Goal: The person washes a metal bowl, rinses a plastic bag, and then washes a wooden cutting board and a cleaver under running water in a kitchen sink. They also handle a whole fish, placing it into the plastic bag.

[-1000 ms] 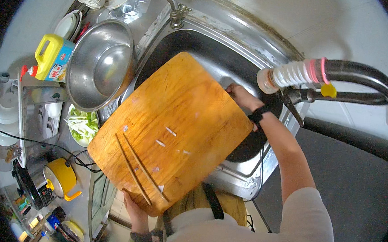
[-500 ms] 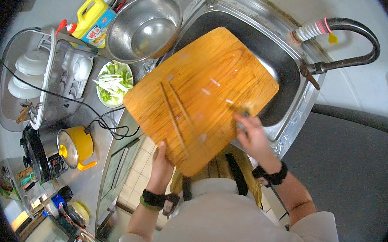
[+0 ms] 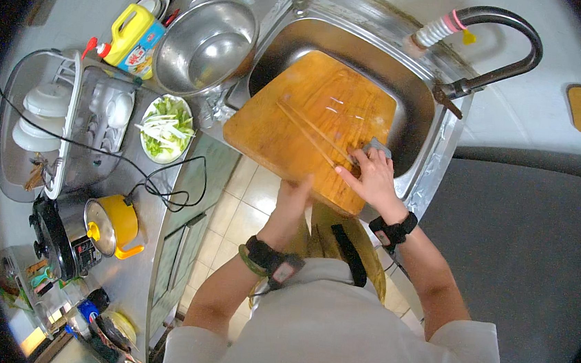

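1. Around me: a metal sink [image 3: 328, 33] spreads beneath and beyond the board, and the black curved faucet [image 3: 522, 60] arches at its right end, apart from the board.
2. To the left, a large steel bowl [image 3: 205, 49] stands by the sink, with a yellow bottle [image 3: 130, 41] just beside it.
3. Nearer me on that side are a plate [image 3: 145, 142] of cut pale-green vegetables [image 3: 167, 126], a looped black cable [image 3: 174, 206], a yellow pot [image 3: 117, 222] and a dish rack [image 3: 66, 141] with white bowls [image 3: 45, 101].
4. What is in the way: two thin chopsticks [image 3: 308, 132] lie slanting across the board, their ends at my right thumb and fingers.
5. The cutting board [image 3: 267, 128] is in front of me, partly over the sink, its near edge jutting toward my body. It is orange-brown wood, grained, round-cornered, with small white scraps [image 3: 337, 101] on top.
6. My left hand [image 3: 290, 206] grasps its near edge, fingers hidden.
7. My right hand [image 3: 377, 179] is bent over the board, fingertips against a grey piece [image 3: 378, 146]; I cannot tell whether I'm gripping it.
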A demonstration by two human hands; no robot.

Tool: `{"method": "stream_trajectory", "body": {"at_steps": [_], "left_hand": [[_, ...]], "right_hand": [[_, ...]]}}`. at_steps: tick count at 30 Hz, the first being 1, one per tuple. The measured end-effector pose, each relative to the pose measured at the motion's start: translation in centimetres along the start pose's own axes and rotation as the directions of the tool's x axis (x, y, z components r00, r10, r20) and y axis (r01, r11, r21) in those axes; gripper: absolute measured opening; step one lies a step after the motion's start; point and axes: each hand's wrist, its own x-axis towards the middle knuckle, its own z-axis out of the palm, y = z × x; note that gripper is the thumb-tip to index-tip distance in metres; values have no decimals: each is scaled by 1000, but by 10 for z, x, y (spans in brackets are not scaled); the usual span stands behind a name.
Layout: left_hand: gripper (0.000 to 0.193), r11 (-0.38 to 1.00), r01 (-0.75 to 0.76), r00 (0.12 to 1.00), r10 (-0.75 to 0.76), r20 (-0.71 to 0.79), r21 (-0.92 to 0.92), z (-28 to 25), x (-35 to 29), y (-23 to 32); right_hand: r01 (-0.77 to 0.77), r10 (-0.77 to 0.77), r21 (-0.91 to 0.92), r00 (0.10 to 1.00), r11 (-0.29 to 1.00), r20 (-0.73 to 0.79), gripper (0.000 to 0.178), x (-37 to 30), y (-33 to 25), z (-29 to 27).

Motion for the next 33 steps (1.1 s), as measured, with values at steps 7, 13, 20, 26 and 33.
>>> {"method": "stream_trajectory", "body": {"at_steps": [7, 13, 20, 26, 33], "left_hand": [[40, 957, 161, 986, -168, 10, 241, 3, 17, -10], [42, 632, 164, 865, -462, 197, 758, -22, 14, 53], [38, 808, -104, 973, -38, 228, 579, 16, 27, 85], [35, 958, -69, 967, -5, 256, 280, 34, 60, 77], [15, 114, -468, 842, 360, 402, 877, -25, 54, 120]], "right_hand": [[42, -40, -13, 988, 999, 147, 36, 17, 34, 4], [34, -17, -33, 907, 999, 422, 31, 30, 5, -12], [65, -49, -28, 923, 998, 382, 34, 36, -12, -20], [117, -157, 251, 977, 961, 143, 31, 31, -28, -68], [-164, 203, 136, 910, 977, -361, 40, 51, 112, -114]]}}
